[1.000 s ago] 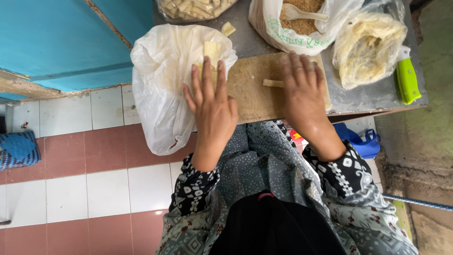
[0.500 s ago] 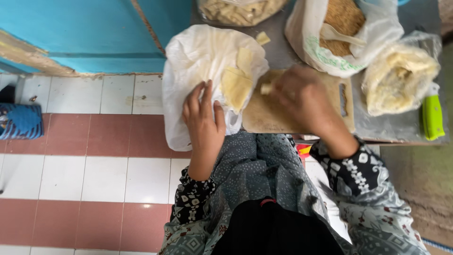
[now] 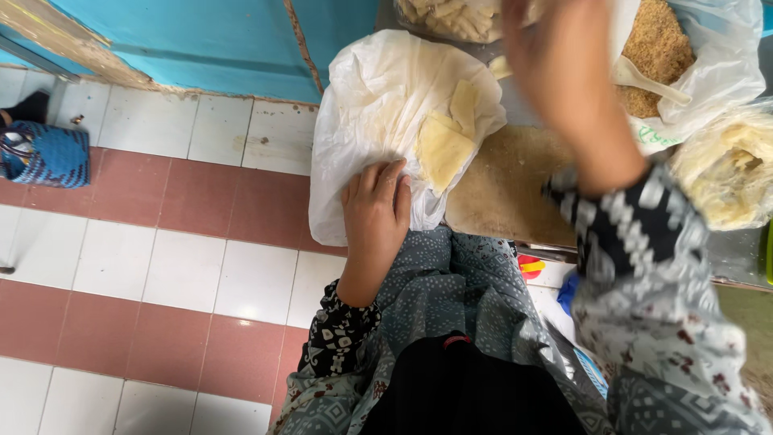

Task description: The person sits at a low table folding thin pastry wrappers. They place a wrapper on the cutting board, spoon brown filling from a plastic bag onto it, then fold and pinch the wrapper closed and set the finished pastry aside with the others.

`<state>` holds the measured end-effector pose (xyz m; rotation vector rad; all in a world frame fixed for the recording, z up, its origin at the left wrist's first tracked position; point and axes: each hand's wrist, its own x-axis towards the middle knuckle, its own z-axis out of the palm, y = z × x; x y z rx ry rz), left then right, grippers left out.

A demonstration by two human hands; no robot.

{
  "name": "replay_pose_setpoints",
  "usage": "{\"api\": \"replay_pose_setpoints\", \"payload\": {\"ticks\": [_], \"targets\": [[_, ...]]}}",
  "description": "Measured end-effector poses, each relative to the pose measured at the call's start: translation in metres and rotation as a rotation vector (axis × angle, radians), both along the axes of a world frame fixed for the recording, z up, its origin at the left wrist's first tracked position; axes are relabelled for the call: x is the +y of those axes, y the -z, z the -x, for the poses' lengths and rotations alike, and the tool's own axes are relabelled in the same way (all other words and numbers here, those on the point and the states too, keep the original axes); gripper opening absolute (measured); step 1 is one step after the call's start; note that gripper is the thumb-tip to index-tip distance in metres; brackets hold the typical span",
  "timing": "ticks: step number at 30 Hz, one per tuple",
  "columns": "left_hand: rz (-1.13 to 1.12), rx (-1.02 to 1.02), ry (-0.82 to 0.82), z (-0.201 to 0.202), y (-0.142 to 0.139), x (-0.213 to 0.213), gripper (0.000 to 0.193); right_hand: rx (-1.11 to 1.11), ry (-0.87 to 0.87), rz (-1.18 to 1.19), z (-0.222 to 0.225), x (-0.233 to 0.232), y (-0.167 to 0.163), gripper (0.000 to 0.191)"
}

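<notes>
Soft even daylight, motion-blurred right hand (image 3: 564, 72)

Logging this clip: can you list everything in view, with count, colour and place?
plastic bag: 1, white, table's left edge
pale sheets: a few, cream, on that bag
wooden board: 1, tan, table centre
bag of crumbs: 1, white, top right
spoon: 1, cream, in the crumbs
bag of strips: 1, clear, right edge
blue bag: 1, on the floor, left
left hand: flat on the plastic bag
right hand: raised, blurred
</notes>
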<state>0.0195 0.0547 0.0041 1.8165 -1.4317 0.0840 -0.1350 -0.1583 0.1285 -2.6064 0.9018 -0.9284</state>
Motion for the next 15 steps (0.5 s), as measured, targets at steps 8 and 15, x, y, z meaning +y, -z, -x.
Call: {"api": "replay_pose_setpoints", "payload": {"ticks": [8,15], "targets": [[-0.004,0.015,0.037,-0.006,-0.003,-0.003,0.021,0.202,-0.228,-0.107,-0.001,0.086,0.070,0.018],[0.165,0.204,0.099,-0.001,-0.016,0.000,0.017,0.199,-0.225,0.042,0.006,0.097,0.064,0.018]]}}
